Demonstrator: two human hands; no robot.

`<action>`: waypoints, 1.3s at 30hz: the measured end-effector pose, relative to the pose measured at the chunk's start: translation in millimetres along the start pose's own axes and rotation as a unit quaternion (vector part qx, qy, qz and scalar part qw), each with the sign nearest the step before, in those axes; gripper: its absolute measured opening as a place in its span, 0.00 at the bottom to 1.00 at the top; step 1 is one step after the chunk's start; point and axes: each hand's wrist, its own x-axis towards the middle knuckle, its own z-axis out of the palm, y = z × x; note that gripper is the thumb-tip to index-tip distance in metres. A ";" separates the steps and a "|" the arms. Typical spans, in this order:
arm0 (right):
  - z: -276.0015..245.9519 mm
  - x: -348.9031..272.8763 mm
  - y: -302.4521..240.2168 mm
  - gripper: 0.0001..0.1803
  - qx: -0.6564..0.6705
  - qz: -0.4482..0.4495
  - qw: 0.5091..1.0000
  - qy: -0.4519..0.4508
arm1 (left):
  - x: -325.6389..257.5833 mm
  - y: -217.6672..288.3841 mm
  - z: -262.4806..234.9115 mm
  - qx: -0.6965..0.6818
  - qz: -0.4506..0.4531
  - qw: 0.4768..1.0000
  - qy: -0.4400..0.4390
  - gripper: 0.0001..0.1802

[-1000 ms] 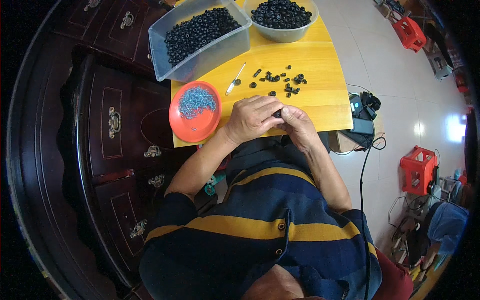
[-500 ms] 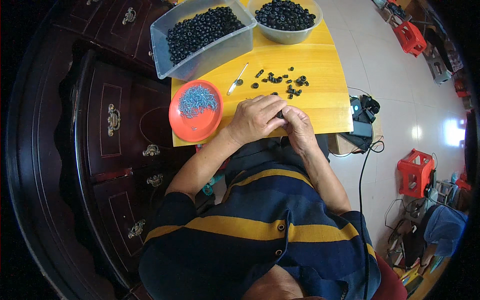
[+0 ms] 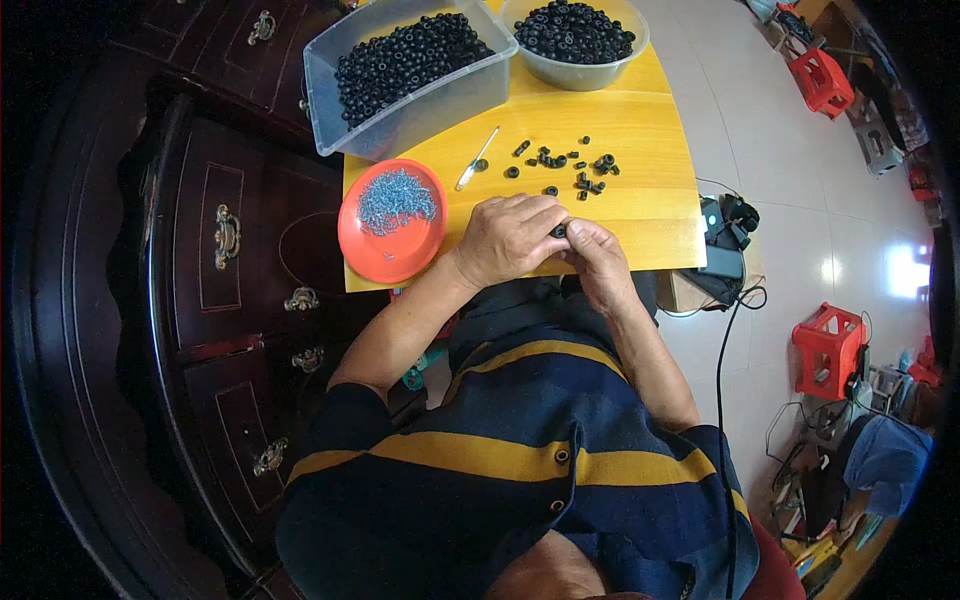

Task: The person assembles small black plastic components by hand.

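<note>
Left of the left grip, an orange-red plate (image 3: 392, 264) holds a pile of fine silvery-blue metal pieces (image 3: 397, 203), too small to name surely. Beyond it, ahead and to the left, a translucent rectangular bin (image 3: 440, 115) carries a heap of black ring-shaped parts. A slim, pale-handled screwdriver-like tool (image 3: 478, 158) lies just beyond the left grip (image 3: 512, 235). That grip and the right grip (image 3: 602, 265) meet at the tabletop's (image 3: 640, 222) near edge, fingers pinched together around one black ring-shaped part (image 3: 559, 231). Whether anything is fitted into it cannot be told. Straight ahead of both grips lie scattered loose black parts (image 3: 583, 183); farther off, a round translucent bowl (image 3: 590, 77) is heaped with black rings. One part seems in hand and plenty unhandled, though which container holds finished ones is unclear. No brand, label or writing is legible.
</note>
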 end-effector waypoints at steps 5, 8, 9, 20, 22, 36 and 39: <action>-0.3 -1.5 -4.3 0.15 0.008 0.018 1.000 -0.005 | 2.3 1.4 -1.7 -0.002 0.004 1.000 -0.004 0.20; 2.6 -3.0 -8.9 0.14 -0.027 0.003 0.999 -0.019 | 4.5 1.1 -2.2 -0.002 0.002 1.000 -0.019 0.19; 3.8 -3.6 -10.5 0.14 -0.052 -0.011 0.998 -0.020 | 5.1 0.6 -2.4 0.000 -0.004 0.999 -0.032 0.19; -3.9 2.0 0.4 0.15 -0.101 -0.025 0.995 -0.008 | 1.3 -3.6 0.5 0.017 0.014 0.999 -0.023 0.17; -4.1 2.3 1.3 0.15 -0.103 -0.023 0.994 -0.015 | -0.9 -3.5 0.6 0.014 0.014 1.000 -0.024 0.17; -2.2 -0.3 -4.4 0.12 -0.104 -0.038 0.994 0.003 | -1.2 -7.7 9.0 0.034 0.056 0.998 0.005 0.25; 4.9 -0.6 -5.6 0.11 -0.111 -0.047 0.992 0.031 | -1.0 -4.8 7.6 0.019 0.034 0.999 -0.005 0.26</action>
